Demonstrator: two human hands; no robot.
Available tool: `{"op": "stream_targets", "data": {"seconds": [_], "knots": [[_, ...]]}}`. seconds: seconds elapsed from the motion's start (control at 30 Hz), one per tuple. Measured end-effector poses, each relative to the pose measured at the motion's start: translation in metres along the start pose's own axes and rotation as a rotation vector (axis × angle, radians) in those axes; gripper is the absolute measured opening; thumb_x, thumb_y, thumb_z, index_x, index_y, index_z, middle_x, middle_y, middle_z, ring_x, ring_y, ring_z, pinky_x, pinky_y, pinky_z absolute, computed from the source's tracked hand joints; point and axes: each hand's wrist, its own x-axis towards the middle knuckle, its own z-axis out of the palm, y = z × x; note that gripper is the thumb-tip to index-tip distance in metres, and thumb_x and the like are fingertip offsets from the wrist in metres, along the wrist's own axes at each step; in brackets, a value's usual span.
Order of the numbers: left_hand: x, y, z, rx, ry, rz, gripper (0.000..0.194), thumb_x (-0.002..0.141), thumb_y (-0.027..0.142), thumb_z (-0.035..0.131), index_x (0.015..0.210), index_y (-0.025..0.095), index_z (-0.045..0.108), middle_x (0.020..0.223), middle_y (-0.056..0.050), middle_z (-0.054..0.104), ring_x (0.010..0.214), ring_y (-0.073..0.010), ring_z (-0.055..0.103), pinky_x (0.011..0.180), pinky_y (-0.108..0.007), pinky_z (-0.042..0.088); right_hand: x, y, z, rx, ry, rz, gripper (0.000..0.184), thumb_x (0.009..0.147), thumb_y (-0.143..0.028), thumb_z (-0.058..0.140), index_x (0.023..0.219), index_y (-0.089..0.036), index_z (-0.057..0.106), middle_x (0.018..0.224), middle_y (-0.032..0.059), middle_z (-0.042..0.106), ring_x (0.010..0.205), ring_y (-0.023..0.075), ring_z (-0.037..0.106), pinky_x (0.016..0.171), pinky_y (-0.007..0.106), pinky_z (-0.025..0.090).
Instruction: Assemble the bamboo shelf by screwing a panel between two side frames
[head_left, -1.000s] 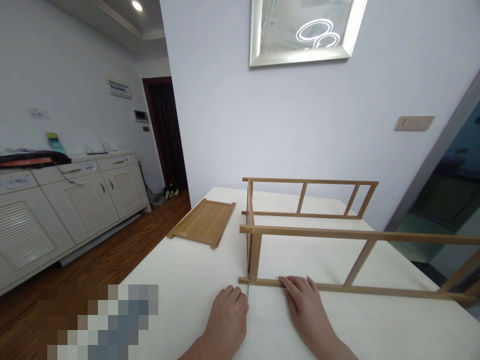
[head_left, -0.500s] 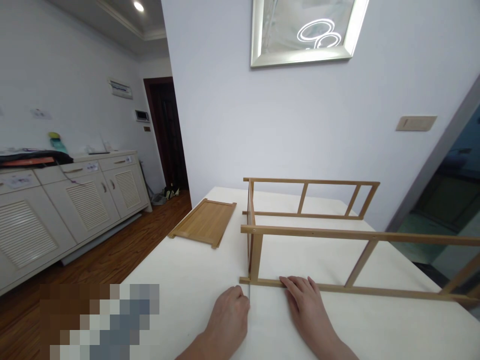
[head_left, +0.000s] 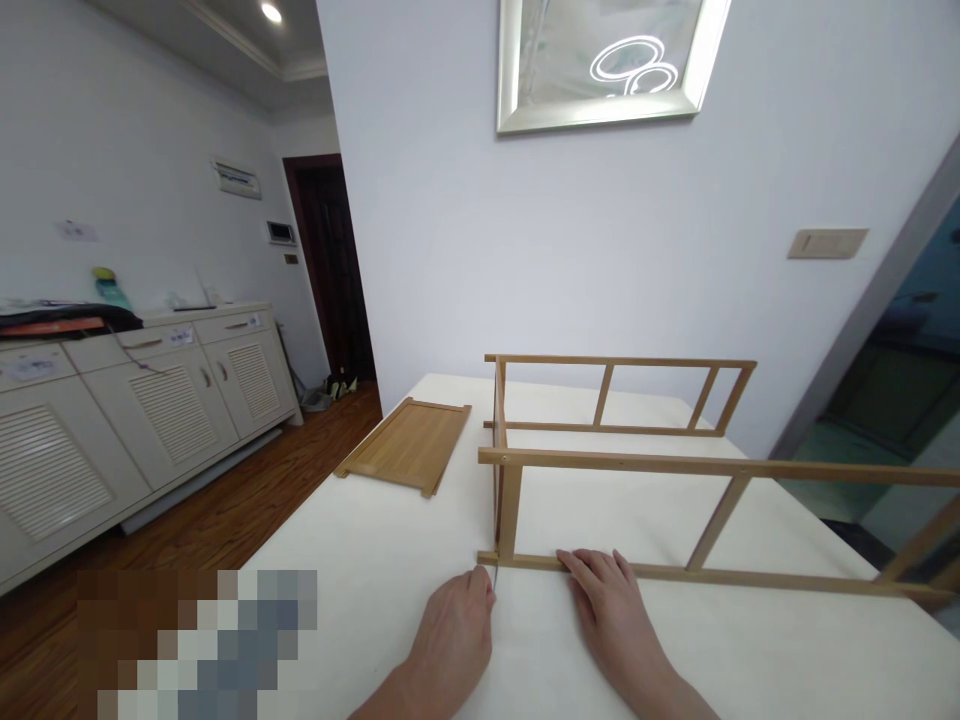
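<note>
On the white table [head_left: 360, 560] a light wooden frame [head_left: 705, 520] stands on its side: two ladder-like sides joined at the left end by a slatted cross panel. My left hand [head_left: 454, 625] is closed at the near lower left corner of the frame. A thin metal rod, like a hex key [head_left: 496, 576], shows at its fingertips, its end at the lower rail; most of it is hidden by the fingers. My right hand [head_left: 607, 610] lies over the same lower rail further right, fingers stretched out and resting on the wood.
A loose wooden shelf panel [head_left: 409, 445] lies flat on the table's far left. Behind the table is a wall with a framed picture [head_left: 600, 110] and a switch [head_left: 829, 243]. A white cabinet [head_left: 165, 400] stands across the floor at left.
The view has shifted very slightly. My left hand has turned a little at the frame corner, and less of the rod shows. My right hand stays on the rail.
</note>
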Motion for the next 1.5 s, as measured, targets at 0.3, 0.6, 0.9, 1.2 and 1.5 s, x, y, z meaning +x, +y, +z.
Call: {"op": "stream_targets", "data": {"seconds": [0.3, 0.6, 0.9, 1.2, 1.5], "knots": [[0.005, -0.005, 0.002, -0.093, 0.059, 0.012, 0.021, 0.083, 0.009, 0.047, 0.069, 0.018, 0.060, 0.078, -0.003, 0.064, 0.074, -0.0161, 0.059, 0.070, -0.028, 0.040, 0.000, 0.001, 0.001, -0.022, 0.022, -0.012, 0.037, 0.092, -0.022, 0.042, 0.122, -0.029, 0.062, 0.110, 0.0066, 0.067, 0.103, 0.0218, 0.061, 0.104, 0.050, 0.034], [0.000, -0.007, 0.007, 0.014, 0.063, 0.144, 0.025, 0.088, 0.009, 0.044, 0.078, 0.016, 0.066, 0.086, -0.008, 0.063, 0.086, -0.0197, 0.058, 0.082, -0.032, 0.044, 0.000, 0.001, 0.000, -0.003, -0.003, 0.000, 0.038, 0.092, -0.021, 0.040, 0.124, -0.028, 0.062, 0.112, 0.0082, 0.066, 0.106, 0.0230, 0.060, 0.105, 0.053, 0.033], [0.001, -0.001, 0.009, 0.113, 0.063, 0.154, 0.025, 0.085, 0.007, 0.044, 0.077, 0.015, 0.066, 0.085, -0.009, 0.063, 0.085, -0.0220, 0.058, 0.081, -0.036, 0.045, 0.000, 0.001, 0.002, -0.009, -0.002, 0.002, 0.038, 0.093, -0.021, 0.040, 0.123, -0.027, 0.062, 0.112, 0.0080, 0.066, 0.106, 0.0225, 0.060, 0.106, 0.053, 0.033], [0.002, 0.002, 0.008, 0.050, 0.047, 0.055, 0.024, 0.086, 0.006, 0.041, 0.085, 0.014, 0.064, 0.092, -0.009, 0.064, 0.091, -0.0221, 0.057, 0.085, -0.036, 0.042, 0.000, 0.000, 0.001, -0.018, -0.007, 0.001, 0.037, 0.093, -0.021, 0.041, 0.123, -0.027, 0.062, 0.112, 0.0078, 0.067, 0.106, 0.0227, 0.060, 0.105, 0.053, 0.034], [0.008, 0.002, 0.004, -0.055, -0.025, -0.046, 0.017, 0.087, 0.010, 0.045, 0.084, 0.017, 0.060, 0.089, -0.005, 0.065, 0.085, -0.0188, 0.059, 0.079, -0.030, 0.040, 0.000, 0.001, 0.001, 0.000, -0.006, 0.000, 0.037, 0.093, -0.022, 0.040, 0.124, -0.026, 0.061, 0.113, 0.0083, 0.066, 0.106, 0.0225, 0.059, 0.105, 0.053, 0.032]]}}
